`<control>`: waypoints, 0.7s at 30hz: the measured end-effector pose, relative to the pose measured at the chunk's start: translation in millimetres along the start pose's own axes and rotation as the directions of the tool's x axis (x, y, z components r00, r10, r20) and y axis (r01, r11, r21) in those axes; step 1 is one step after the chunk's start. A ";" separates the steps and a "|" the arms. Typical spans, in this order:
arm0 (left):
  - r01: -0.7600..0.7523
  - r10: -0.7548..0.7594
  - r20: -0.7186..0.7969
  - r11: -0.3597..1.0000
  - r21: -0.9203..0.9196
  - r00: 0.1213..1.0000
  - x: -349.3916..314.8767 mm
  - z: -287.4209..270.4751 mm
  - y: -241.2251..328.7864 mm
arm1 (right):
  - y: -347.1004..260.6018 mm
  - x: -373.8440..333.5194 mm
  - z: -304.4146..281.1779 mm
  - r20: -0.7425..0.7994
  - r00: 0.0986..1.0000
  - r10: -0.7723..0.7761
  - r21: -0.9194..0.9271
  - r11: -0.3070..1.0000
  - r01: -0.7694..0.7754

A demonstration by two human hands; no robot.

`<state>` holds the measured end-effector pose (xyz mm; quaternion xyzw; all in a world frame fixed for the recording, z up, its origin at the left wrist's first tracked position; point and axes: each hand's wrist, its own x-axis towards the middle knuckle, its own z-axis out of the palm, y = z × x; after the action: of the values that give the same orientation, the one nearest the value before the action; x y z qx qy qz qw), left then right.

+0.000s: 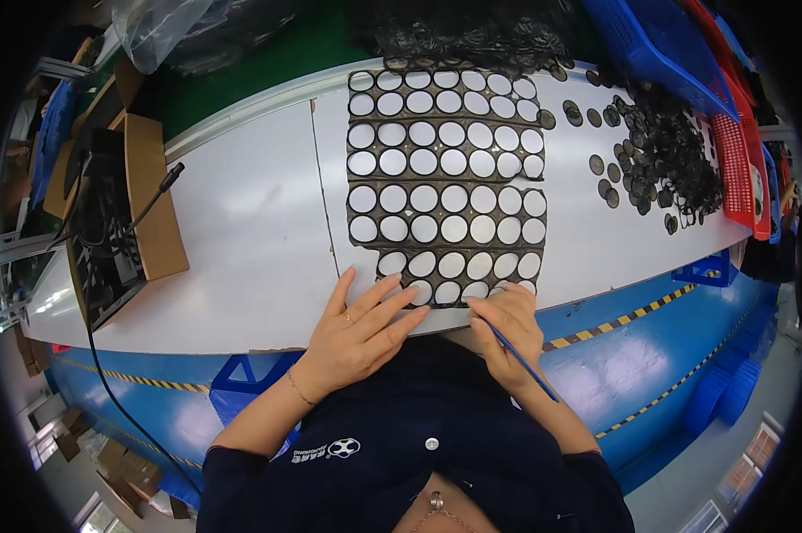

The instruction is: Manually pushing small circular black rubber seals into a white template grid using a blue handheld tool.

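Dark sheets (419, 178) with rows of round holes or rings lie on the white table, and white discs (454, 199) show inside the black rings. My left hand (358, 336) rests at the near left corner of the nearest sheet, fingers stretched out and slightly spread, holding nothing. At the near right edge of that sheet, my right hand (510, 336) is closed around a thin blue pen-like tool (525, 366). The tool's back end sticks out towards my forearm, and its working tip is hidden by the fingers.
Many loose dark round pieces (659, 155) are heaped at the right, beside a red basket (740, 169) and a blue crate (663, 53). Black pieces (472, 31) pile up beyond the sheets. A cardboard box (152, 195) with cables stands at the left. The white table (250, 222) has a bent near edge.
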<state>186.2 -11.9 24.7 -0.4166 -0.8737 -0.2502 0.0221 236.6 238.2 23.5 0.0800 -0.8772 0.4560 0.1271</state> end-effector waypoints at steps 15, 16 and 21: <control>0.003 -0.002 -0.025 0.998 0.063 1.000 -0.7 11.2 0.0 | -17.7 -4.3 23.7 -0.024 0.997 0.074 -0.071 0.995 -0.076; 0.003 -0.001 -0.025 0.997 0.071 1.000 -1.3 11.3 1.3 | -18.0 -4.6 23.6 -0.025 0.998 0.066 -0.075 0.995 -0.067; 0.004 -0.002 -0.031 0.998 0.058 1.000 -0.8 10.5 -0.6 | -17.3 -3.4 26.0 -0.016 0.999 0.052 -0.110 0.993 -0.054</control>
<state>188.0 -8.0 15.1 -0.4107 -0.8807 -0.2314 0.0475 240.4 207.0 21.6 0.0468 -0.9020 0.4106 0.1247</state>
